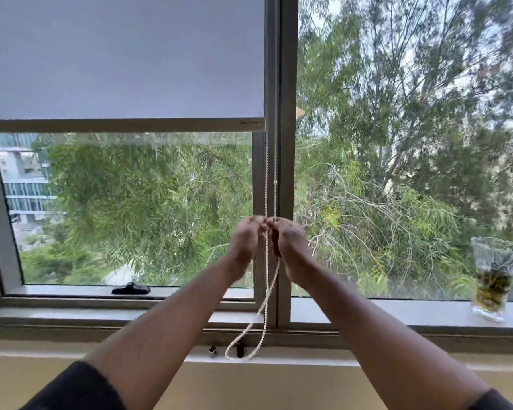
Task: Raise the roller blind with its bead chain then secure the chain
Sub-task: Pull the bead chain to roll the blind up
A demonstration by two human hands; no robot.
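Bead chain (266,179) between both hands

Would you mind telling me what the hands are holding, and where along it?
Both hands, left and right, grip the bead chain partway down its hanging strands; the loop's bottom dangles free below.

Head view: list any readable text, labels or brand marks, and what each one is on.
Nothing can be read.
A small dark mark sits at the right end of the blind's bottom rail: too small and blurred to read.
No text shows on the glass vase or the bead chain.
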